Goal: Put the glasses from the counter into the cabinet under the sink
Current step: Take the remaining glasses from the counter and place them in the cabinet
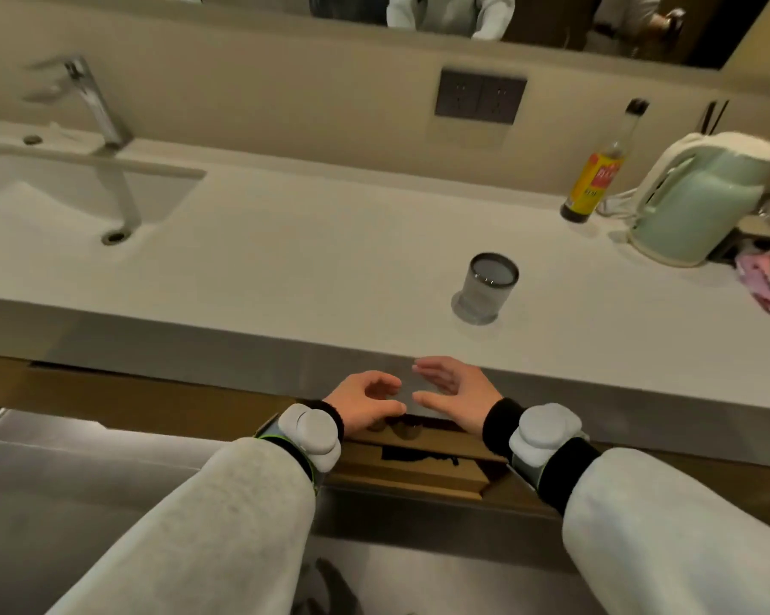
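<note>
Two empty hands — left hand (365, 399), right hand (452, 395), glass (487, 286) on counter (285, 268)

Both arms reach forward in light grey sleeves with black cuffs, a grey tracker strapped on each wrist. Left hand (365, 399) palm down, fingers loosely curled, holding nothing. Right hand (447, 392) turned edge-on, palm facing left, fingers extended and slightly spread, also empty. Hands close together, fingertips nearly meeting, not touching.

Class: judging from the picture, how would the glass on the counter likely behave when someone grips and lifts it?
The glass looks smooth-walled, so probably slippery. It appears thin and clear, hence likely fragile. Standing upright on a wide base, it seems unlikely to tip.
</note>
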`<state>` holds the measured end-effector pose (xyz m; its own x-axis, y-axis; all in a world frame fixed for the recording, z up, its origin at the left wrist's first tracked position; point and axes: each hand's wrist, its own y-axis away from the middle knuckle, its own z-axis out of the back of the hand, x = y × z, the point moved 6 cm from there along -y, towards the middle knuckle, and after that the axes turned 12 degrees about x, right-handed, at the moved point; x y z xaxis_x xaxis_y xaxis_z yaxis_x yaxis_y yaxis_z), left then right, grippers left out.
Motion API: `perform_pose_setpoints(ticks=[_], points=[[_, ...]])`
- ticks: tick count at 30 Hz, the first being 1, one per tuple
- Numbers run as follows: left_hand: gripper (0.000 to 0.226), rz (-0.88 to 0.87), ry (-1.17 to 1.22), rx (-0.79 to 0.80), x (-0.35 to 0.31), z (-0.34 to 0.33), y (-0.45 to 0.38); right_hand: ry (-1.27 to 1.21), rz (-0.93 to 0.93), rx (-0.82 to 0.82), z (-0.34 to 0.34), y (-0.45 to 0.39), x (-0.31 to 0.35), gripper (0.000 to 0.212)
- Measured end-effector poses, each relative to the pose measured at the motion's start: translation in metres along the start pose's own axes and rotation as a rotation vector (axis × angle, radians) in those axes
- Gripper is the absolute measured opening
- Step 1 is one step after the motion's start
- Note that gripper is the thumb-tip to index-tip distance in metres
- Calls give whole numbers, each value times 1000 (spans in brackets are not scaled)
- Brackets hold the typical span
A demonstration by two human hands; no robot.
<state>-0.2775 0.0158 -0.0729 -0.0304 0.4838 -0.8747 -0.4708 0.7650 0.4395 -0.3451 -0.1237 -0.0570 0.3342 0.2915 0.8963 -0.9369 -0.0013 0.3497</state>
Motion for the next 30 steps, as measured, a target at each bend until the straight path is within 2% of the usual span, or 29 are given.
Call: perform_pose_setpoints(ticks=[7, 12, 20, 30], points=[[42, -84, -20, -59, -71, 22, -13, 137, 101, -159, 90, -4, 75, 48], [44, -88, -30, -83, -97, 33, -33, 353, 21, -280, 149, -23, 99, 60], [48, -62, 5, -142, -106, 45, -67, 496, -182, -154, 181, -61, 76, 93], [55, -16, 14, -168, -96, 47, -92, 581, -254, -64, 187, -94, 48, 93]])
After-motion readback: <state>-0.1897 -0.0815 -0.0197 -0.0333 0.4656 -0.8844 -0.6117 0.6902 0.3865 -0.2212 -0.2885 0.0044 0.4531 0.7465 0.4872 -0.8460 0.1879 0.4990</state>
